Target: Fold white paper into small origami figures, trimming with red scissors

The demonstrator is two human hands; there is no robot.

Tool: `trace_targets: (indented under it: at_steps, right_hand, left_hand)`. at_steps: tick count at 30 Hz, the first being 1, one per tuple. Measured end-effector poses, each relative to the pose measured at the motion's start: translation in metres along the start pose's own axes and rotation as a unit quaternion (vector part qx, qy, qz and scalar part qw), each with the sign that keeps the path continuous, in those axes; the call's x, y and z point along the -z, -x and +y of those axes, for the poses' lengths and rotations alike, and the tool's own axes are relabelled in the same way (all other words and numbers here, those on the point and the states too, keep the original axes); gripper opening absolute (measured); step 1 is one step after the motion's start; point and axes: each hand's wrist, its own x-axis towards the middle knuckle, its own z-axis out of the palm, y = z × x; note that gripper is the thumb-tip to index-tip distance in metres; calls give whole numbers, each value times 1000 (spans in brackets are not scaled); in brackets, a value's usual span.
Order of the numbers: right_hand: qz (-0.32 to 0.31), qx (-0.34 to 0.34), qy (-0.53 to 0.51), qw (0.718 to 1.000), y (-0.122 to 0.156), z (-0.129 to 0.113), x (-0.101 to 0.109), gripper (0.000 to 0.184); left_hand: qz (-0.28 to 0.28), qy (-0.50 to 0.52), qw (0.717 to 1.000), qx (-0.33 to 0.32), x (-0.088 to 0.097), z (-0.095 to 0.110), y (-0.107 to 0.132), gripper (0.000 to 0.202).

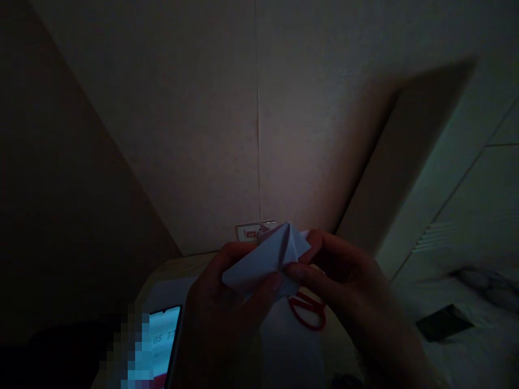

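In a dim room, both my hands hold a folded piece of white paper (272, 255) above a small table. My left hand (221, 302) grips the paper's lower left side, thumb pressed on top. My right hand (344, 275) pinches the paper's right side with thumb and fingers closed on a fold. The paper has several creases and a raised point at its top.
Red-handled scissors (307, 312) lie on a white sheet (284, 346) on the wooden table (178, 267) under my hands. A lit phone (164, 337) stands at lower left. A wall socket (251, 231) sits behind. A bed with a dark flat object (444, 321) is on the right.
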Motion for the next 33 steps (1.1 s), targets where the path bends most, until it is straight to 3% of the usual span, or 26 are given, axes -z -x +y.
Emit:
trace_targets:
  at_steps: [8, 17, 25, 30, 33]
  right_hand:
    - [20, 14, 23, 999, 1, 4, 1, 19]
    - [95, 81, 21, 992, 4, 1, 2, 17]
    - [52, 48, 58, 996, 6, 4, 4, 36]
    - [15, 11, 37, 999, 3, 2, 6, 11]
    - [14, 9, 10, 1000, 3, 0, 5, 10]
  left_hand:
    - [-4, -2, 1000, 11, 0, 3, 2, 16]
    - [-14, -20, 999, 34, 1, 3, 1, 17]
    - [-38, -68, 997, -13, 2, 3, 1, 14]
    - [-29, -37, 999, -9, 0, 5, 3, 24]
    - [-42, -22, 999, 1, -1, 5, 2, 32]
